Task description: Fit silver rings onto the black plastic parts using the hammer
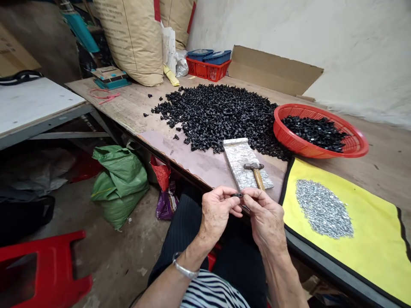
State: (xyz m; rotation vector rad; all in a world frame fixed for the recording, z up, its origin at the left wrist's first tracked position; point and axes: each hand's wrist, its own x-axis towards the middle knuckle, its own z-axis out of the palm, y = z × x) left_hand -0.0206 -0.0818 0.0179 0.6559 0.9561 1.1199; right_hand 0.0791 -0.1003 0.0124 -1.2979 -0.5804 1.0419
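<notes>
Small black plastic part (237, 195) is pinched between your two hands, held in the air just in front of the near edge of the wooden workbench (128, 102). Left hand (218, 211) is mostly closed, fingers curled, gripping one end. Right hand (265, 220) is also mostly closed, gripping the other end. The part is largely hidden by your fingers, so exact finger contact is hard to tell. Metal bracelet (184, 268) on your left wrist.

At 12 o'clock, just past your hands, a small hammer with a wooden handle (256, 174) lies on a mottled silvery slab (239, 160). Beyond that, at 11 to 12 o'clock, a big heap of black plastic parts (218, 115) is spread over the bench. At 1 to 2 o'clock, a red plastic basket (321, 130) holds more black parts. At 3 o'clock, a yellow mat (372, 226) carries a pile of tiny silvery pieces (323, 208).
</notes>
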